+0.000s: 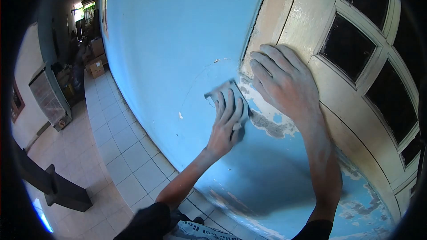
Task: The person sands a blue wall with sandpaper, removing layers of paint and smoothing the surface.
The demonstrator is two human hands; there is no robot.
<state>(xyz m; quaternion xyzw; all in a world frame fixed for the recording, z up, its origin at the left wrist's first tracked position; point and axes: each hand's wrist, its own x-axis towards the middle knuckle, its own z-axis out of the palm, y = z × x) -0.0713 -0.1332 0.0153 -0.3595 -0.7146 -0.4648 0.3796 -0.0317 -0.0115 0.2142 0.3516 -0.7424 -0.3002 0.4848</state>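
Observation:
My left hand (pixel 223 129) presses a grey sheet of sandpaper (pixel 234 87) flat against the light blue wall (pixel 178 40), its fingers laid over the sheet. One corner of the sandpaper curls at the left. Beside it, a peeled patch (pixel 271 125) shows white and grey under the blue paint. My right hand (pixel 287 78) rests on the cream door frame (pixel 271 20), fingers stretched out and holding nothing. Pale dust coats both hands. Small chips and a faint curved scratch mark the wall left of the sandpaper.
To the right is a cream door (pixel 307 26) with dark glass panes. More peeling paint (pixel 362 209) runs low along the wall. White floor tiles (pixel 133 155) line the wall's foot. Cardboard boxes (pixel 96 68), a glass-sided cabinet (pixel 50 95) and a dark post (pixel 66 193) stand left.

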